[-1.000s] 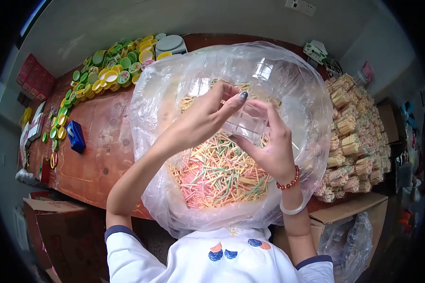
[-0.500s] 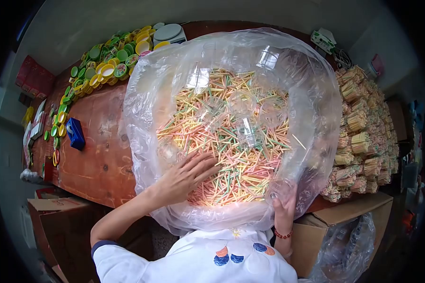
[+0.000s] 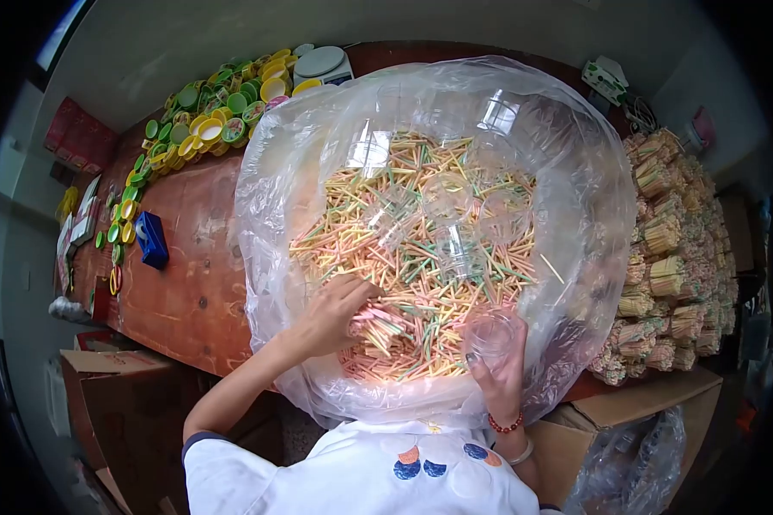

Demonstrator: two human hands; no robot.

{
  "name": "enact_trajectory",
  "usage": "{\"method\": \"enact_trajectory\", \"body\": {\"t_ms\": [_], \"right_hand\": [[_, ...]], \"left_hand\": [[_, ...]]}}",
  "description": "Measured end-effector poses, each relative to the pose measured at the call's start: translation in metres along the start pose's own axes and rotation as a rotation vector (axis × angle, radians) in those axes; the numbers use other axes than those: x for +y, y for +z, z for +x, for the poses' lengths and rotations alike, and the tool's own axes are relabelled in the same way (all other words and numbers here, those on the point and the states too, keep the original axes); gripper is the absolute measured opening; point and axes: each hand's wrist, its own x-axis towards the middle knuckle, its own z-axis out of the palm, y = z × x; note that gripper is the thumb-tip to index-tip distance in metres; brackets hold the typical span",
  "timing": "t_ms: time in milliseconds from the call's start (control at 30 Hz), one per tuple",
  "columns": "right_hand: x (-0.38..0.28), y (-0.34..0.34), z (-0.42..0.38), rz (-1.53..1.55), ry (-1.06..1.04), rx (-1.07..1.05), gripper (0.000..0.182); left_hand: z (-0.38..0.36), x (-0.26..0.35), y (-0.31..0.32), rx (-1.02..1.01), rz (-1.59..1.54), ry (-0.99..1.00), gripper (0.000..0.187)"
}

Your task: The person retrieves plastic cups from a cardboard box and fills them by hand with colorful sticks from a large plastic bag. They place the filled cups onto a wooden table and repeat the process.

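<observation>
A large clear plastic bag (image 3: 270, 197) lies spread open, holding a heap of short pastel sticks (image 3: 421, 300) in pink, yellow and green. At the heap's left front, my left hand (image 3: 335, 318) is closed around a bunch of these sticks. My right hand (image 3: 502, 373), with a red bead bracelet at the wrist, grips a clear plastic jar (image 3: 489, 336) over the right front of the heap. Several more clear jars (image 3: 457, 245) lie on top of the sticks.
Green and yellow lids (image 3: 209, 130) pile up at the back left beside a white scale (image 3: 320, 62). A blue tape dispenser (image 3: 150, 240) stands on the red-brown table (image 3: 189, 292). Bundled sticks (image 3: 668, 276) are stacked right. Cardboard boxes (image 3: 653, 399) flank the front.
My left hand has closed its spread fingers on a bunch of sticks. My right hand has brought the clear jar inward, from the bag's right edge to over the sticks. The view has shifted slightly.
</observation>
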Motion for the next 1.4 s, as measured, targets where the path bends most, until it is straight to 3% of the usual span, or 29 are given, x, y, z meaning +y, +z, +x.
{"method": "enact_trajectory", "body": {"t_ms": [33, 100, 200, 233, 267, 333, 367, 433, 500, 567, 633, 700, 833, 1000, 1167, 1233, 1400], "right_hand": [[0.002, 0.004, 0.002, 0.078, 0.007, -0.042, 0.079], [0.006, 0.013, 0.008, 0.107, -0.026, -0.060, 0.084], [0.010, 0.020, 0.013, 0.193, 0.048, -0.135, 0.088], [0.010, 0.023, 0.014, 0.192, 0.044, -0.133, 0.088], [0.010, 0.028, 0.016, 0.055, -0.010, -0.139, 0.089], [0.003, 0.039, 0.019, -0.130, -0.075, -0.122, 0.091], [0.003, 0.040, 0.021, -0.128, -0.074, -0.121, 0.091], [0.002, 0.041, 0.024, -0.571, -0.235, -0.116, 0.084], [-0.005, 0.047, 0.026, -0.580, -0.271, -0.084, 0.080], [-0.007, 0.051, 0.025, -0.589, -0.305, -0.053, 0.077], [-0.005, 0.052, 0.025, -0.614, -0.327, -0.054, 0.073], [-0.010, 0.053, 0.025, -0.656, -0.344, -0.069, 0.072], [-0.012, 0.055, 0.025, -0.605, -0.312, -0.075, 0.070], [-0.024, 0.058, 0.033, -0.620, -0.239, -0.097, 0.067], [-0.026, 0.055, 0.043, -0.693, -0.212, -0.109, 0.065], [-0.027, 0.058, 0.042, -0.687, -0.269, -0.086, 0.065], [-0.021, 0.062, 0.047, -0.628, -0.360, -0.094, 0.063]], "left_hand": [[0.000, 0.000, 0.003, 0.137, -0.127, -0.004, 0.064], [0.003, 0.001, 0.009, 0.226, -0.400, -0.021, 0.059], [0.014, 0.024, 0.035, 0.372, -1.064, -0.394, 0.037], [0.022, 0.034, 0.034, 0.404, -1.359, -0.357, 0.029], [0.030, 0.045, 0.028, 0.403, -1.357, -0.353, 0.029], [0.042, 0.069, 0.005, 0.512, -1.737, -0.293, 0.028], [0.042, 0.067, 0.006, 0.476, -1.786, -0.150, 0.030], [0.048, 0.083, 0.000, 0.471, -1.623, -0.139, 0.029], [0.050, 0.091, 0.004, 0.465, -1.268, -0.102, 0.027], [0.044, 0.088, 0.023, 0.390, -1.157, -0.070, 0.054], [0.041, 0.080, 0.041, 0.389, -1.143, -0.022, 0.055], [0.041, 0.082, 0.045, 0.468, -0.911, 0.049, 0.056], [0.043, 0.082, 0.044, 0.527, -1.080, 0.093, 0.060], [0.048, 0.084, 0.025, 0.409, -1.309, 0.003, 0.072], [0.053, 0.078, 0.016, 0.343, -1.244, 0.027, 0.078], [0.051, 0.079, 0.014, 0.368, -1.323, -0.038, 0.077], [0.062, 0.095, -0.005, 0.315, -1.221, -0.086, 0.051]]}}
